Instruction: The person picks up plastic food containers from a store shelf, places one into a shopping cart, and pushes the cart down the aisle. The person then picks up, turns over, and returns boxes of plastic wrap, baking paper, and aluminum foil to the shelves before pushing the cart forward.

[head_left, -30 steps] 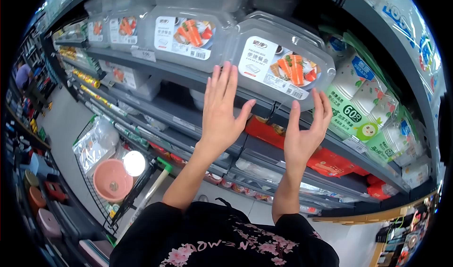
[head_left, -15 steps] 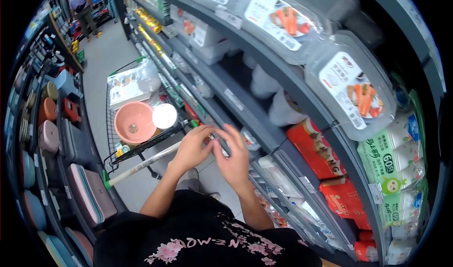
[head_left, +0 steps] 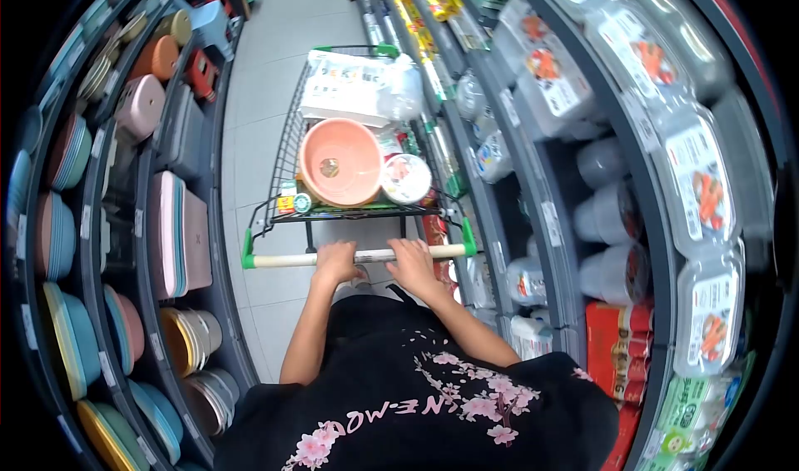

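Both my left hand (head_left: 336,262) and my right hand (head_left: 411,263) are wrapped over the pale handle bar (head_left: 371,255) of a shopping cart, a short gap between them. The cart's black wire basket (head_left: 287,159) lies just beyond. In it sit a coral-pink plastic bowl (head_left: 341,171) with a small round label inside and a white round tub (head_left: 407,179) to its right. Behind these are a white printed box (head_left: 341,84) and a clear plastic bottle or bag-like item (head_left: 400,88). A small yellow and green item (head_left: 293,200) rests at the near left corner.
The left shelves hold stacked bowls (head_left: 58,230), pink and teal trays (head_left: 169,234) and pails (head_left: 198,338). On the right shelves are clear food containers (head_left: 699,180), plastic cups (head_left: 612,213) and red packs (head_left: 617,346). Tiled floor (head_left: 275,22) runs ahead between them.
My hands were together in the air beside the right shelf; now they are apart on the cart handle. The view has swung so the cart is straight ahead, and the distant person has left view.
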{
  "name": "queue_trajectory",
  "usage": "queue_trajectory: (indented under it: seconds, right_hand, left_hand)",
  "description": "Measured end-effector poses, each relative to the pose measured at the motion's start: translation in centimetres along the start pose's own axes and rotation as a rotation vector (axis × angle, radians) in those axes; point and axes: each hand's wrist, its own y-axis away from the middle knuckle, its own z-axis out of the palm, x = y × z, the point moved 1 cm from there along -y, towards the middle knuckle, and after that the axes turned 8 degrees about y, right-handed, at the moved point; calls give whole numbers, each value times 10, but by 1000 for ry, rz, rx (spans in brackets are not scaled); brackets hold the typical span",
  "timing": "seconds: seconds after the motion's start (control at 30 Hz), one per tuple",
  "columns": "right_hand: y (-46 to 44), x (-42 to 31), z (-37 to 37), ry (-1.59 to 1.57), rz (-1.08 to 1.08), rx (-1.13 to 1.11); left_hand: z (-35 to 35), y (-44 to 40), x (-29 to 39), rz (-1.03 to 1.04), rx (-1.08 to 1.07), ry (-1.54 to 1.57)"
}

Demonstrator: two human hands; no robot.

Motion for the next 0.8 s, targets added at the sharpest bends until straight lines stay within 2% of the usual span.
queue_trajectory:
  seconds: [0.03, 0.07, 0.13, 0.37, 0.8]
  right_hand:
    - [-7, -2, 11, 103, -8, -21]
    - [-13, -3, 22, 99, -29, -25]
    - [-21, -8, 35, 141, -22, 209]
    - [-52, -12, 34, 131, -66, 273]
    - [-133, 6, 30, 164, 3, 131]
  left_hand:
    - [-2, -4, -12, -102, -67, -73]
    - [0, -6, -18, -34, -52, -21]
    - [-6, -3, -15, -66, -25, -60]
    - [-24, -15, -19, -98, 101, -50]
    - [-52, -86, -39, -52, 248, -30]
